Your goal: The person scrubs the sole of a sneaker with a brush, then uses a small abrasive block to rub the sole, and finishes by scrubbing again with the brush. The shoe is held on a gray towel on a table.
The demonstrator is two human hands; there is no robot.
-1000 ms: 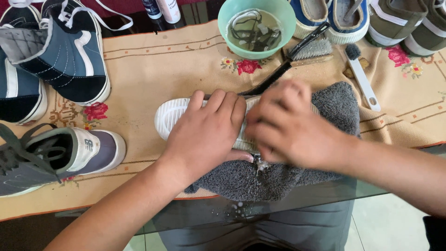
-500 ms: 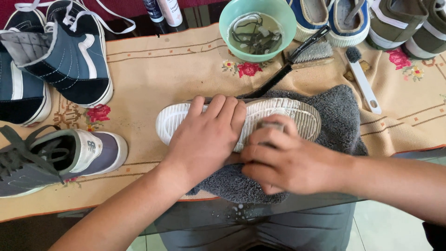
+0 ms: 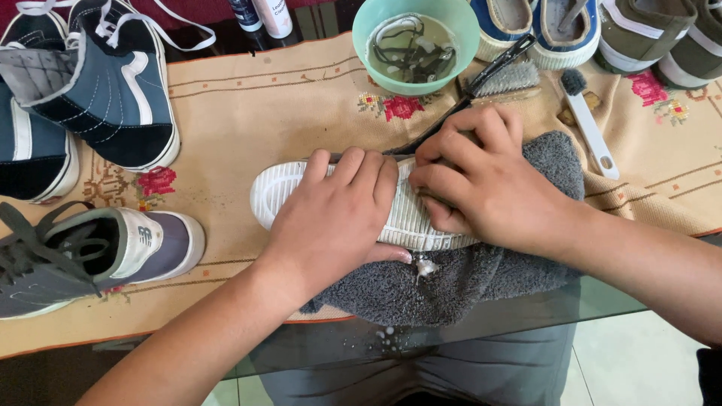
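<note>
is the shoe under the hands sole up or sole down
Sole up. The shoe's ribbed white sole faces the camera, lying on the grey towel, with the left hand and right hand pressing on it.

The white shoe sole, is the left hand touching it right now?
Touching. The head view shows the left hand pressed flat across the ribbed white sole, fingers draped over its far edge.

1. The white shoe [image 3: 280,194] lies on its side with the ribbed sole facing up, toe end to the left, on the embroidered cloth; both hands cover its middle
2. The grey towel [image 3: 451,282] lies crumpled under the shoe, at the near table edge, with small white foam spots on it
</note>
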